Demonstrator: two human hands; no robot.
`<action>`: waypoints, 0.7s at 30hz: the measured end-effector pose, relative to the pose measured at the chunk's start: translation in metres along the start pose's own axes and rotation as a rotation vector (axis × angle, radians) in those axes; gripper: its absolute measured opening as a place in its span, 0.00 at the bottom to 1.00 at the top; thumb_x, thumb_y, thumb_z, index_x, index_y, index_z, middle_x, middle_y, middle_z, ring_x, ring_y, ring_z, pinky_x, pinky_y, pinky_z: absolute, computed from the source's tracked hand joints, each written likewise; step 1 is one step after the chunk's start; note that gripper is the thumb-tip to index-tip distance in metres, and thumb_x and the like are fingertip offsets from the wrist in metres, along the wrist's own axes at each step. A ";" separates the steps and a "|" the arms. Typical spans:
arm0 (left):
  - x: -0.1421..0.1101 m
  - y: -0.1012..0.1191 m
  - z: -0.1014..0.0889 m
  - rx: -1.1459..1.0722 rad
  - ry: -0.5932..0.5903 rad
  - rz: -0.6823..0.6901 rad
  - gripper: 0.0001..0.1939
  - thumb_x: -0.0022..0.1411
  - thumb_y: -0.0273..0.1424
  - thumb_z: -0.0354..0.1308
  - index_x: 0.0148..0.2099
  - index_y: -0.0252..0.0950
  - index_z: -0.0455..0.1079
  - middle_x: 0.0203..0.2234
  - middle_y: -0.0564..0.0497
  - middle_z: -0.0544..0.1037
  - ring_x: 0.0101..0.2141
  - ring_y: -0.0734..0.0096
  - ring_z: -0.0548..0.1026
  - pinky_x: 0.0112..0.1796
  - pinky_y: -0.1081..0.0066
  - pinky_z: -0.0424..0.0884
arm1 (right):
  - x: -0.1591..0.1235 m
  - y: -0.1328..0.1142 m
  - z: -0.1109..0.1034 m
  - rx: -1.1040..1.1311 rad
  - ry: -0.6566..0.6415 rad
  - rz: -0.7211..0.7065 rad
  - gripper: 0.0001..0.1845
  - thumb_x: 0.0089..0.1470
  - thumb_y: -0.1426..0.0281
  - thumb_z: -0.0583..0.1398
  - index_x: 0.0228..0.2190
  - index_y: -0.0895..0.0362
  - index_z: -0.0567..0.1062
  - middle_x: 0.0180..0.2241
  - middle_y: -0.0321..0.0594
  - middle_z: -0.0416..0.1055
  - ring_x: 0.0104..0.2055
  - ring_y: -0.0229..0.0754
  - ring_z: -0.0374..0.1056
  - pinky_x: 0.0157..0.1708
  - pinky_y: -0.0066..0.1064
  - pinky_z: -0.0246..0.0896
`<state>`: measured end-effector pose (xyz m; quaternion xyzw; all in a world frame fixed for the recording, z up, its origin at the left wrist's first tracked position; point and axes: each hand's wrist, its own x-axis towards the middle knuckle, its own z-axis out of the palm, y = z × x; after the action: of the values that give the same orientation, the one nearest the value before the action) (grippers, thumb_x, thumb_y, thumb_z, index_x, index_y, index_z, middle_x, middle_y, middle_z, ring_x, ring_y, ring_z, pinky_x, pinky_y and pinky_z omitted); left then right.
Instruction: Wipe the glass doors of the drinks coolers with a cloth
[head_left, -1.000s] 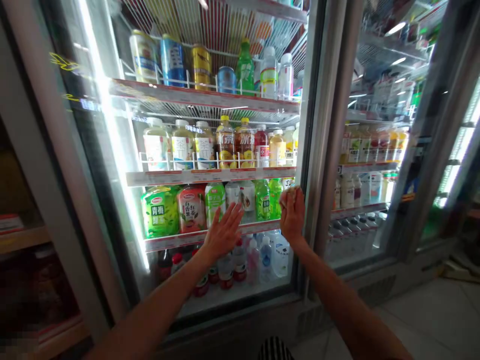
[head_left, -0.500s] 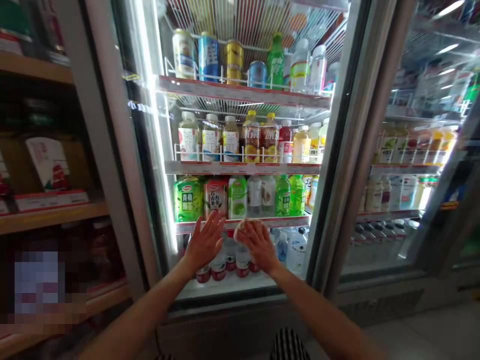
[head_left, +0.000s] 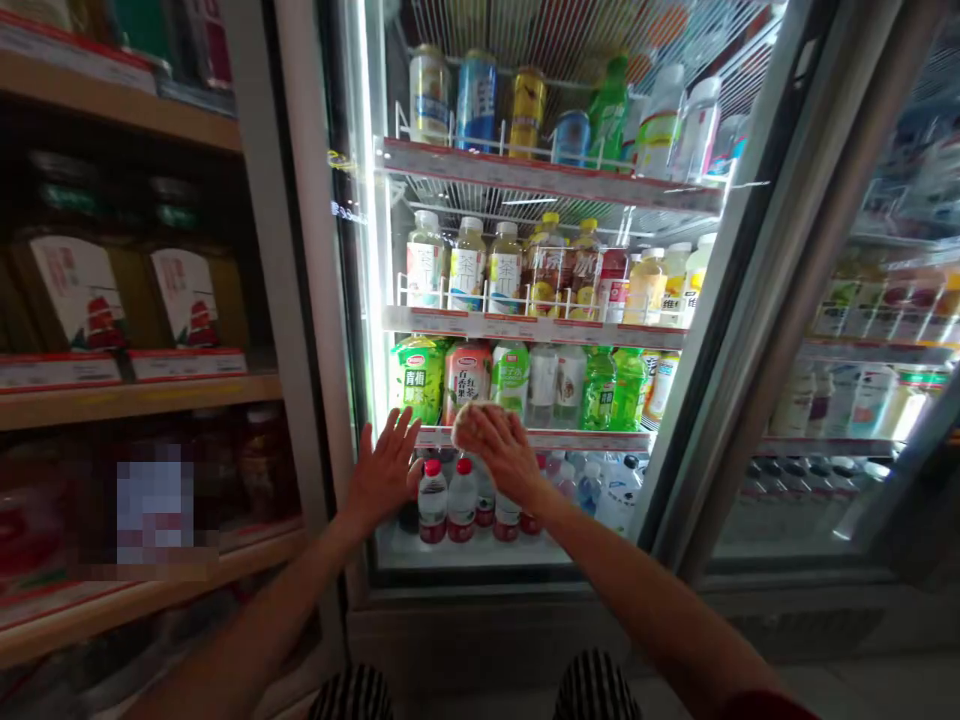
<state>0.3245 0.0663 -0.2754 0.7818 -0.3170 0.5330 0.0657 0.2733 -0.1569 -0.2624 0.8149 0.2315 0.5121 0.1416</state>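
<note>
My right hand is closed over a wadded, pale cloth at the glass door of a lit drinks fridge. Whether the cloth presses on the glass is hard to tell. My left hand is open with its fingers spread, near the glass by the door's left side; I cannot tell if it touches. Behind the hands, a green drink bottle and a red-labelled bottle stand on the third shelf. Below are small red-capped water bottles, partly hidden by my right hand.
Cans and bottles line the upper fridge shelves. At left stands a wooden shelf with large dark bottles. A metal door frame separates another drinks fridge at right. My striped knees show at the bottom.
The view has turned left, so the fridge sits further right. My left hand has moved left, away from my right. The right hand with the cloth has shifted left across the door.
</note>
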 end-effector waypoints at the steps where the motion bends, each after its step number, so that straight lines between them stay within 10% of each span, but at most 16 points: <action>1: -0.002 -0.005 -0.002 0.014 0.003 -0.015 0.36 0.61 0.34 0.50 0.65 0.37 0.36 0.60 0.40 0.54 0.62 0.59 0.46 0.59 0.49 0.41 | 0.008 -0.001 0.002 -0.001 0.029 0.078 0.30 0.53 0.73 0.54 0.57 0.50 0.57 0.62 0.40 0.49 0.65 0.48 0.39 0.61 0.48 0.35; 8: -0.013 -0.031 -0.009 0.061 -0.034 -0.048 0.35 0.61 0.32 0.48 0.65 0.36 0.37 0.61 0.40 0.53 0.62 0.58 0.47 0.58 0.48 0.43 | 0.044 -0.029 0.016 0.065 0.009 -0.173 0.28 0.55 0.74 0.52 0.57 0.51 0.57 0.62 0.36 0.50 0.65 0.45 0.40 0.62 0.46 0.36; 12: -0.024 -0.043 -0.008 0.077 -0.012 -0.076 0.34 0.60 0.30 0.47 0.66 0.36 0.37 0.61 0.40 0.52 0.62 0.58 0.47 0.59 0.48 0.41 | 0.062 -0.050 0.022 0.083 0.037 -0.010 0.29 0.55 0.74 0.51 0.58 0.52 0.55 0.63 0.38 0.47 0.65 0.48 0.39 0.61 0.49 0.38; 18: -0.035 -0.051 -0.014 0.111 -0.058 -0.060 0.32 0.60 0.29 0.46 0.65 0.34 0.41 0.60 0.39 0.54 0.61 0.59 0.48 0.59 0.50 0.43 | 0.047 -0.075 0.036 0.126 -0.032 -0.270 0.25 0.56 0.73 0.50 0.56 0.54 0.58 0.62 0.35 0.49 0.64 0.44 0.43 0.60 0.43 0.44; 21: -0.038 -0.050 -0.015 0.132 -0.075 -0.067 0.31 0.60 0.28 0.46 0.64 0.33 0.43 0.60 0.39 0.54 0.61 0.58 0.48 0.59 0.50 0.44 | 0.045 -0.063 0.031 0.118 -0.013 -0.160 0.27 0.55 0.74 0.51 0.57 0.53 0.58 0.62 0.36 0.49 0.64 0.45 0.41 0.61 0.46 0.40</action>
<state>0.3325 0.1290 -0.2907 0.8139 -0.2571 0.5206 0.0197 0.3035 -0.0797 -0.2705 0.8042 0.3247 0.4792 0.1353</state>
